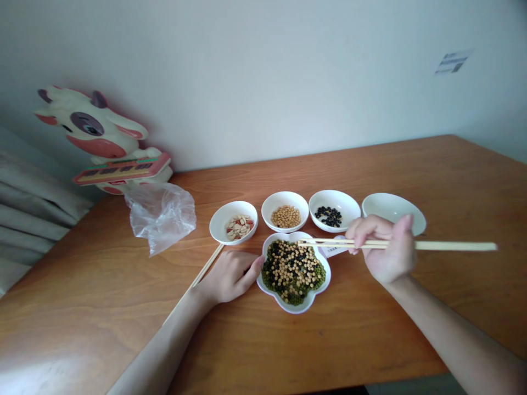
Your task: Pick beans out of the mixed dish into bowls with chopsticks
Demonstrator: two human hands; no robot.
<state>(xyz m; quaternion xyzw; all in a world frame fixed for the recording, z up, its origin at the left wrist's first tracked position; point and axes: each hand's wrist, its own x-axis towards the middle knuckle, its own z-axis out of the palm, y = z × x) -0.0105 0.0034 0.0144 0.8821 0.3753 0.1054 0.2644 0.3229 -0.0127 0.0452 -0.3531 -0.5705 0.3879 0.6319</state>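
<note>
My right hand (389,247) is closed around a pair of pale wooden chopsticks (453,246), which lie almost level. Their tips are over the back part of a white flower-shaped bowl (293,308). Mixed beans (294,269), yellow, black and green, fill that bowl. At its left side, my left hand (233,277) holds the rim with thumb and fingers; part of the fingers is hidden. Behind stand small white bowls: one with flat pale seeds (239,226), one with yellow beans (285,216), one with black beans (328,216), and a white bowl (391,206) partly covered by my right hand.
More chopsticks (209,263) lie on the wooden table (329,345), partly under my left forearm. A clear plastic bag (162,214) and a cow-shaped toy keyboard (111,142) are at the back left. A paper label (335,249) shows beside the flower-shaped bowl. The wall (288,82) stands behind.
</note>
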